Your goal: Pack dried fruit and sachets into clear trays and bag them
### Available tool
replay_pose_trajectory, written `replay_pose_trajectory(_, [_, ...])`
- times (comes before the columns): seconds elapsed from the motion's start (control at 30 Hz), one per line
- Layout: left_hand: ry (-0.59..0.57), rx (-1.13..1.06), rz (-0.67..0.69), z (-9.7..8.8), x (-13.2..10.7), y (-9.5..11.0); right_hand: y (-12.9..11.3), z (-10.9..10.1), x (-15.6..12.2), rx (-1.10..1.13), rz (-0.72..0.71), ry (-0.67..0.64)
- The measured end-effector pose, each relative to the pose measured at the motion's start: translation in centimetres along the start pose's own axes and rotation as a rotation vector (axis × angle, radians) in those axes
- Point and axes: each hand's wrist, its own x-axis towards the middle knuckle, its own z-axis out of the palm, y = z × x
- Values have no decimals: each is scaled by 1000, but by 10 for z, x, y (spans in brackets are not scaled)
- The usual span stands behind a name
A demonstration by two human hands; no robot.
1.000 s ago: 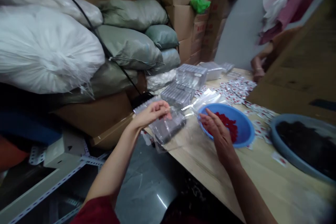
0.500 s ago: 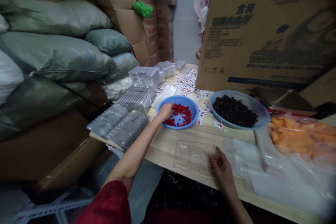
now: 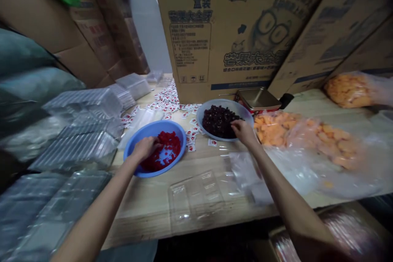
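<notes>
left hand point(image 3: 146, 147) is down inside the blue bowl point(image 3: 134, 144), fingers curled in on the red pieces point(image 3: 164, 155) at its near-left side. can't tell if it's actually pinching any, the fingertips are buried. right hand point(image 3: 244, 131) is at the near edge of the grey bowl point(image 3: 245, 110) of dark dried fruit point(image 3: 218, 120), fingers bent down onto the pile, and same deal, can't tell whether it's got hold of anything. both bowls sit side by side on the wooden bench point(image 3: 147, 196), blue one to the left. right in front, near the bench edge, there's a clear plastic tray point(image 3: 196, 198) with compartments. little red-and-white sachets point(image 3: 167, 100) are scattered behind and between the bowls. bags of orange dried fruit point(image 3: 310, 139) lie off to the right, stacks of clear trays point(image 3: 76, 147) to the left, and a big printed cardboard box point(image 3: 227, 28) stands at the back.
</notes>
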Motion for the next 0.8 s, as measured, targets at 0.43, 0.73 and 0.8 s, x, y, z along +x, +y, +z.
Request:
replay_pose_trajectory(0.43, [161, -912, 226, 11, -132, 114, 3, 38, 66, -96, 152, -134])
replay_pose_trajectory(0.73, [197, -507, 360, 102, -139, 176, -35, 55, -127, 584, -265, -250])
replay_pose_trajectory(0.8, [243, -405, 367, 105, -143, 178, -40, 75, -154, 536, -268, -247])
